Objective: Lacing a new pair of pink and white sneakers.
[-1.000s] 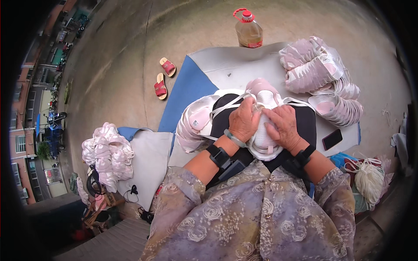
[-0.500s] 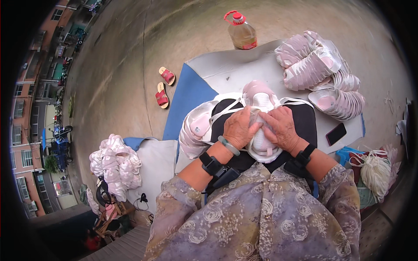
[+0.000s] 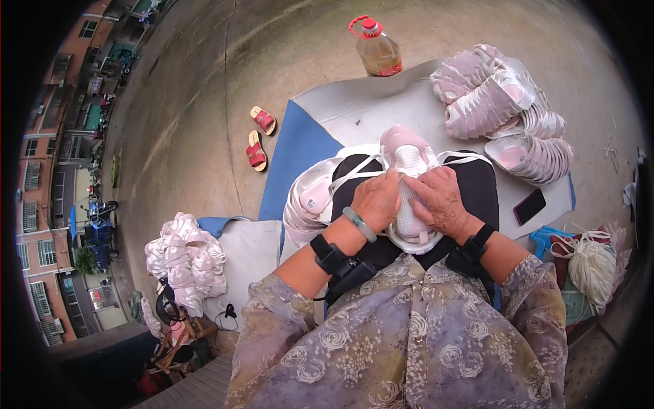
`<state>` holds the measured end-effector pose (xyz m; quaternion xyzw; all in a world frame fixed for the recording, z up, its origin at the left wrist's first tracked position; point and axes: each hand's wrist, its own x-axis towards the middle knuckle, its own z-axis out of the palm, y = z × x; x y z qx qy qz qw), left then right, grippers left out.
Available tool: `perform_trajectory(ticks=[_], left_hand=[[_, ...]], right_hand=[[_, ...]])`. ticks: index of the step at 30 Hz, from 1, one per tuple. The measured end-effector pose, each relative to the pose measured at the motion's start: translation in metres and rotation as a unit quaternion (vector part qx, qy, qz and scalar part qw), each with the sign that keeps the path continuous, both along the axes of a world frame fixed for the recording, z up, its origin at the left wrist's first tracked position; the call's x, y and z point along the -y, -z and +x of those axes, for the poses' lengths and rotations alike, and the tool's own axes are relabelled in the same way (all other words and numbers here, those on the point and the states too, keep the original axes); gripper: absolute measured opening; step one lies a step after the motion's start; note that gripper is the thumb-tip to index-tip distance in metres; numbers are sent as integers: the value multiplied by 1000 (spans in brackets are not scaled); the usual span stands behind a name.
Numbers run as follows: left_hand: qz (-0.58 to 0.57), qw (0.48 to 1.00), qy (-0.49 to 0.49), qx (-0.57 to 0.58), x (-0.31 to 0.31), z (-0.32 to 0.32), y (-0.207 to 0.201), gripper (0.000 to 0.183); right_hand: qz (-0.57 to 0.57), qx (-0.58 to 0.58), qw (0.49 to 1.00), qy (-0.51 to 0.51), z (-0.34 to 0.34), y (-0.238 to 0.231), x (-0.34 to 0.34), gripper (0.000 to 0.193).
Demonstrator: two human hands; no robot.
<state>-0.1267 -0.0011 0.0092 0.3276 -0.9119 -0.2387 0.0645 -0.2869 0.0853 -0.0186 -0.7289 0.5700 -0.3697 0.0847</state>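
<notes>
A pink and white shoe upper (image 3: 411, 217) with a mesh tongue lies on the black cloth (image 3: 479, 185) over my lap, its rounded pink end pointing away from me. White shoelace (image 3: 355, 179) loops out on both its sides. My left hand (image 3: 377, 203) is closed at the upper's middle, fingertips pinched at the lacing; the lace between them is mostly hidden. Bent over the right edge, my right hand (image 3: 441, 202) grips the upper, its fingertips near the left hand's and its thumb on the mesh.
More shoe uppers (image 3: 310, 198) are nested at my left. Stacked uppers (image 3: 487, 102) lie far right on the grey sheet (image 3: 354, 109), near a phone (image 3: 529, 206). A bundle of white laces (image 3: 591, 273) hangs right. Another pile (image 3: 185, 259), red sandals (image 3: 257, 151) and an oil bottle (image 3: 379, 51) stand around.
My left hand has turned and drawn its fingers in, from spread over the mesh to a pinch at the lacing. The right hand stays nearly where it was.
</notes>
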Motion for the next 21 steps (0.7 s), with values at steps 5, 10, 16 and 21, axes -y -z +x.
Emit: perform_trajectory(ticks=[5,10,16,21], left_hand=[[-23,997,-3,69,2,-7,3,19],[-5,997,-35,69,-1,-6,-2,16],[27,997,-72,31,1,2,-1,16],[60,998,11,-34,13,7,6,16]], right_hand=[[-2,-3,1000,-13,3,-3,1,40],[-20,-11,1000,-9,1,-4,2,38],[-3,-10,1000,27,11,-10,8,24],[28,-19,995,97,30,-9,15,19]])
